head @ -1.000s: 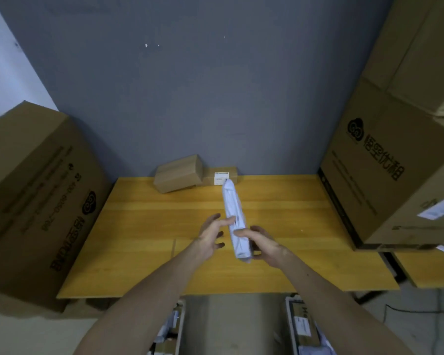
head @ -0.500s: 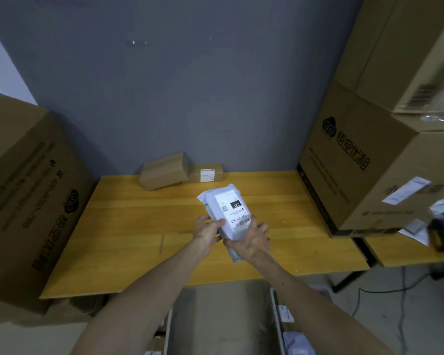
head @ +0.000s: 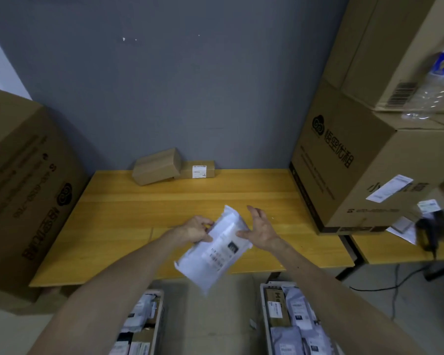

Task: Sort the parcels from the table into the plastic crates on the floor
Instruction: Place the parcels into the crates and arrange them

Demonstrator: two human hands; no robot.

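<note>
A white plastic mailer parcel point(head: 215, 249) with a printed label hangs tilted over the front edge of the wooden table point(head: 144, 208). My left hand point(head: 196, 230) grips its upper left edge. My right hand point(head: 260, 228) sits at the parcel's upper right with fingers spread, thumb touching the bag. Two small cardboard parcels lie at the table's back: a plain brown box point(head: 157, 166) and a labelled box point(head: 198, 170). On the floor below stand two plastic crates, the left crate point(head: 158, 319) and the right crate point(head: 265, 319), both holding several parcels.
Large cardboard boxes flank the table: one on the left point(head: 23, 190), a stack on the right point(head: 356, 162). A second table point(head: 385, 249) at the right carries a dark handheld device point(head: 429, 230) and papers. A black cable point(head: 395, 283) lies on the floor.
The parcel has swung down from upright, label up, and now tilts over the table's front edge. My right hand has loosened its hold and spread its fingers. The view has tipped toward the crates.
</note>
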